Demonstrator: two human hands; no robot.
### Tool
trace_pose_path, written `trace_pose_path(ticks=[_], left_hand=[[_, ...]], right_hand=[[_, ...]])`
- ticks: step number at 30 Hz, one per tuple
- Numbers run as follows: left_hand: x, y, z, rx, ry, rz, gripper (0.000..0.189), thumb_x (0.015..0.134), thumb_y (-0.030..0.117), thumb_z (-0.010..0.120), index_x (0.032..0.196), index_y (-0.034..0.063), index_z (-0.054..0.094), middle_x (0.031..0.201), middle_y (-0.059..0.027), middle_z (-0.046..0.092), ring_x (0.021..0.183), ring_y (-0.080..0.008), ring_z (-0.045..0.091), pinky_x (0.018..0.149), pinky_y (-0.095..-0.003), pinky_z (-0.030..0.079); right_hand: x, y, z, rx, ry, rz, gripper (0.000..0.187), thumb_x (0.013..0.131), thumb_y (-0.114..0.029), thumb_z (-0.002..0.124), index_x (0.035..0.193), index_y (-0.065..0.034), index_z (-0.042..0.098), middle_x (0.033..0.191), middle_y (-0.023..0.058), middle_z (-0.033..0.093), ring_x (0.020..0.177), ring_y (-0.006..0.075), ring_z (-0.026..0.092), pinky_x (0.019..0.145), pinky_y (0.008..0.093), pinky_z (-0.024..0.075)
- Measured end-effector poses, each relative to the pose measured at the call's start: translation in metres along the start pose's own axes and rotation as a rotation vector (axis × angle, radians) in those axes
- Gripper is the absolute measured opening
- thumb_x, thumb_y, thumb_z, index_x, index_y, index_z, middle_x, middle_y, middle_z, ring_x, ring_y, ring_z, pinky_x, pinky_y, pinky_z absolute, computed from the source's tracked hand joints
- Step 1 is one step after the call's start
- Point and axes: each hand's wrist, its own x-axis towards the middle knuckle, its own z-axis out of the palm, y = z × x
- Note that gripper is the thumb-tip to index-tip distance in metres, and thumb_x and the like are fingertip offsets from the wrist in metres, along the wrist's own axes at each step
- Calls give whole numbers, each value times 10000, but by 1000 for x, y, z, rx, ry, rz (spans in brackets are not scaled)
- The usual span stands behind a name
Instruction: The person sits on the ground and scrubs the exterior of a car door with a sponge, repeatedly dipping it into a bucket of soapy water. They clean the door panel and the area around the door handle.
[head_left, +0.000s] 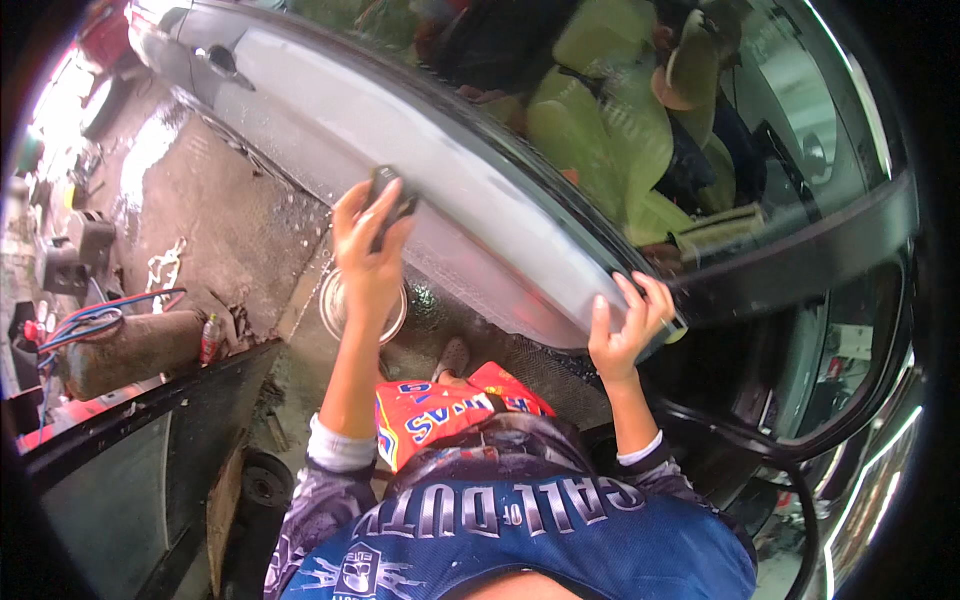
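Note:
My left hand (371, 232) grips a dark block (386, 196), possibly a sanding block, and presses it to the outer skin of a car door (450, 191). The door has patchy grey and whitish surfaces, and its lower part looks wet. At the far left end of the door is the handle recess (221, 60). My right hand (630, 326) rests with spread fingers on the opposite end of the door, just below the window glass (600, 135). A dark piece with a pale yellowish end (677, 331) shows beside that palm; whether it is held is unclear.
Beneath my left wrist stands a round pale-rimmed container (326, 300). A rusty cylinder (135, 352) with red and blue hoses (112, 315) and a plastic bottle (211, 337) are on the left. A dark framed panel (105, 480) stands lower left. Wet concrete floor (225, 217) runs alongside the door.

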Motion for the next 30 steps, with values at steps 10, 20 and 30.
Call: trace_pose_path(ticks=[10, 20, 30], left_hand=[[-7, 32, 81, 212, 279, 213, 407, 881, 84, 789, 1280, 165, 774, 1374, -208, 563, 1262, -374, 548, 1090, -480, 448], [31, 20, 78, 272, 365, 196, 349, 956, 92, 721, 1302, 131, 748, 1274, -210, 647, 1225, -382, 589, 1030, -501, 486], [-46, 37, 118, 199, 310, 308, 392, 880, 52, 782, 1255, 166, 782, 1386, -244, 597, 1275, -397, 559, 1080, -528, 442]], right_hand=[[-65, 48, -56, 356, 247, 198, 210, 954, 19, 637, 1162, 37, 659, 1265, 154, 665, 1231, 343, 582, 1095, 460, 433], [-91, 69, -81, 564, 180, 540, 227, 1007, -19, 680, 1229, 26, 669, 1054, 93, 728, 912, 133, 654, 821, 285, 530], [-109, 53, -64, 617, 44, 779, 428, 896, -140, 870, 1215, -8, 618, 969, 49, 671, 748, 87, 625, 674, 240, 522]])
